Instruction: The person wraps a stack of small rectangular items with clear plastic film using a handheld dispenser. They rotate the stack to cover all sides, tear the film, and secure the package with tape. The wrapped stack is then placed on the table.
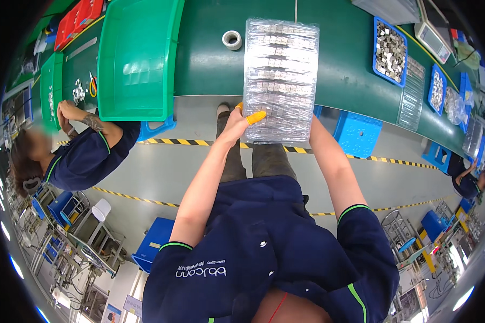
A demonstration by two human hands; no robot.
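Observation:
A clear plastic tray pack (281, 75) with rows of small shiny metal parts, covered in crinkled clear film, reaches over the near edge of the green table. My left hand (237, 125) grips its lower left side, the thumb in a yellow finger cot lying on top and the other fingers mostly hidden underneath. At the lower right side, my right hand (313, 128) goes behind the pack. Only a bit near the wrist shows, and its fingers are hidden. A white tape roll (231, 40) lies left of the pack.
Left on the table (210, 72) stands a large green bin (137, 59). Beyond it a person (86, 145) works by orange-handled scissors (93, 85). At right are a blue tray of metal parts (390, 52), more clear trays (411, 94) and a scale (432, 42). A blue stool (357, 133) stands below.

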